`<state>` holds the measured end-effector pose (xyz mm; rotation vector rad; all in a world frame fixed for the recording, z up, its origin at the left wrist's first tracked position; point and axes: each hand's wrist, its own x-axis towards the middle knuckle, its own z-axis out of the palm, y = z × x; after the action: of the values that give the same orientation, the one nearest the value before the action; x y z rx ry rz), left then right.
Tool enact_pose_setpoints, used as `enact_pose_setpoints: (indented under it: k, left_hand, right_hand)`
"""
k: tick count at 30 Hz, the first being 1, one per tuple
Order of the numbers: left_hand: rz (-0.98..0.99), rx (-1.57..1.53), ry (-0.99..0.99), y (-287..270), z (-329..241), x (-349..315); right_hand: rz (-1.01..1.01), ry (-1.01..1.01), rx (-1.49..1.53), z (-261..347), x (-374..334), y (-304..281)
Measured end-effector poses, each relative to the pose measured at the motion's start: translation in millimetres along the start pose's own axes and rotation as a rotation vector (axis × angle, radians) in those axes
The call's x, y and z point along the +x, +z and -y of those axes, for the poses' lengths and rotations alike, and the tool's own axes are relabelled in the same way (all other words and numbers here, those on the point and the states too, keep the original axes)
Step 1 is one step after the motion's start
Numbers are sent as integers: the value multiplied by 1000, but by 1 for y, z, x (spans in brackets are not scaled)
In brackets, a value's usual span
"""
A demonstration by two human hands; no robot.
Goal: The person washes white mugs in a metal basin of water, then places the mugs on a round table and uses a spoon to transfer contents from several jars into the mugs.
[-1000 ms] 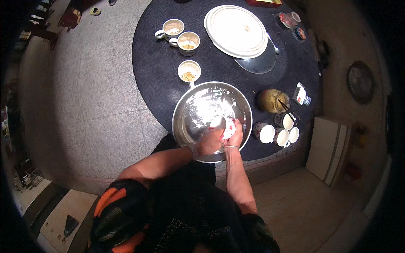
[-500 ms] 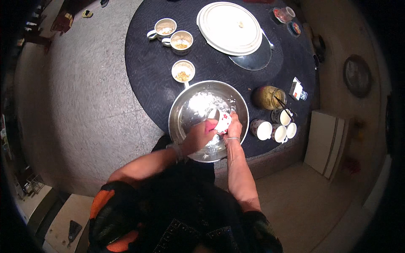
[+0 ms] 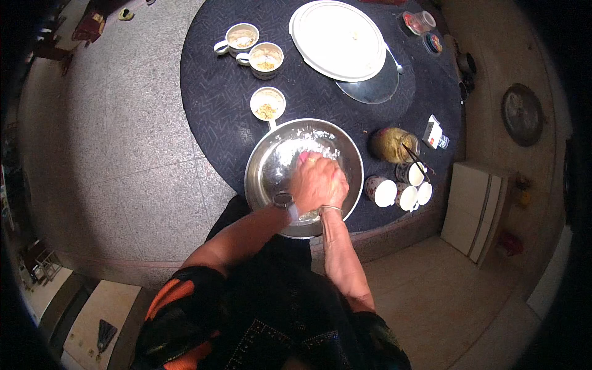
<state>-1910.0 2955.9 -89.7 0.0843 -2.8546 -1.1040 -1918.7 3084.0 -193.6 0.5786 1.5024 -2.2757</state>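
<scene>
Both hands are together over a wide steel basin (image 3: pixel 254 154) holding clear water. My left hand (image 3: pixel 310 184) is closed, its back turned up, and a bit of a pink cloth or sponge (image 3: pixel 303 158) shows past its fingers. Beside and partly beneath it, my right hand (image 3: pixel 337 186) is curled around a white mug with red flowers, which the hands now hide; the half-second-old frame shows it in that grip. At the basin's far rim stands a mug with yellowish bits inside (image 3: pixel 268 103), its handle toward the rim.
Two mugs with similar bits (image 3: pixel 266 60) stand farther back. A large white lid (image 3: pixel 336 40) overlaps a glass lid (image 3: pixel 373 86). Right of the basin are several white-lined mugs (image 3: pixel 381 192), a jar of yellowish contents (image 3: pixel 391 145) with dark tongs (image 3: pixel 418 161), and a small white box (image 3: pixel 433 131).
My left hand has moved right and rolled over the mug, covering it. The pink piece now shows at the far side of the fingers. My right hand stays in nearly the same place.
</scene>
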Motion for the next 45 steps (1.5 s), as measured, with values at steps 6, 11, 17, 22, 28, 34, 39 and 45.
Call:
enact_pose_setpoints:
  k: [6,11,17,22,28,34,39,45]
  left_hand:
    - [284,-61,-42,36,72,2]
    - [-186,-663,-300,48,79,-33]
    - [-144,-1158,-498,31,64,-50]
    - [-50,-1188,-918,42,27,-22]
    - [388,-285,358,24,21,-30]
    - [519,-106,888,14,59,-6]
    - [51,-136,427,33,39,-52]
    - [388,-560,-136,22,40,-83]
  right_hand:
    - [-61,-180,-714,29,-40,45]
    - [165,-505,-926,37,-28,23]
    - [301,-602,-1022,50,-16,33]
    - [-6,-157,-670,24,-14,18]
    - [53,430,185,37,-1,-14]
    - [52,373,115,32,0,-25]
    - [-185,30,-129,37,-6,-4]
    - [117,-740,-1030,91,-29,20]
